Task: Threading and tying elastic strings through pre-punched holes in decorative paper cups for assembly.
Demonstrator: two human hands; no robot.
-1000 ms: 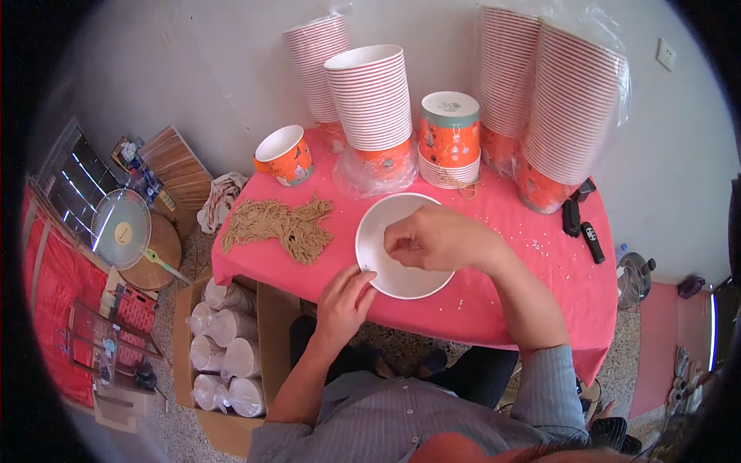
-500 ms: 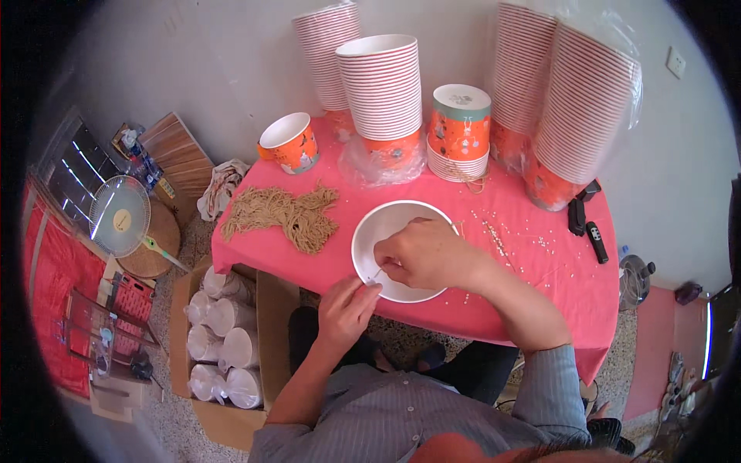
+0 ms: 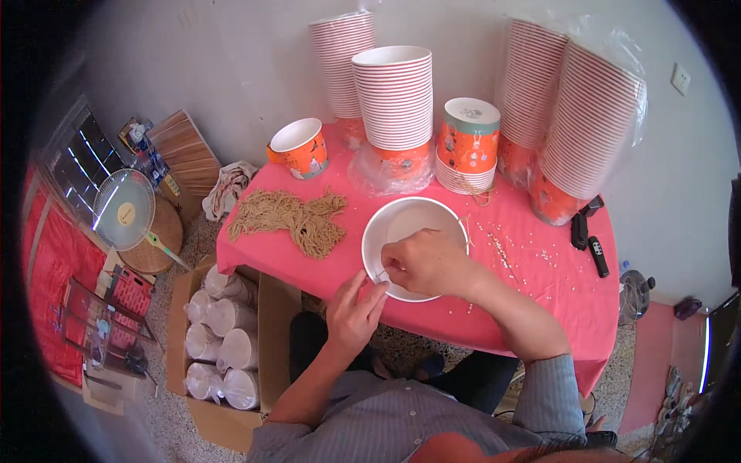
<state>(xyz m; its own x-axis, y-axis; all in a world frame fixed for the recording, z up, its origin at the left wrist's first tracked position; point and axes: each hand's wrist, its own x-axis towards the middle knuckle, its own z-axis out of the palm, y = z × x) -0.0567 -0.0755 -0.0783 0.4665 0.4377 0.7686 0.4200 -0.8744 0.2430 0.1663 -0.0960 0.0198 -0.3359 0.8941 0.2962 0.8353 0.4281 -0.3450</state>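
Observation:
In front of me a white paper bucket (image 3: 413,214) shows its open mouth at the table's near edge. My left hand (image 3: 356,315) pinches its near-left rim from outside, thumb and fingertips close together. Inside the mouth, my right hand (image 3: 432,262) is closed, its fingertips pinched near the same stretch of rim. A thin, pale sliver shows by those fingertips, too small to name. The bucket's outer side is hidden. Left of it lies a heap of tan twine strands (image 3: 297,220).
Tall stacks of paper buckets (image 3: 394,100) stand at the back, beside a single orange bucket (image 3: 299,147) and an upturned one (image 3: 468,143). Small white beads (image 3: 502,255) lie scattered at right, near a black handheld tool (image 3: 597,257). A cardboard box (image 3: 270,332) stands at lower left.
The whole view has shifted slightly, so the table's things sit lower and further right. Both hands stay at the bucket's near-left rim, the right one still inside.

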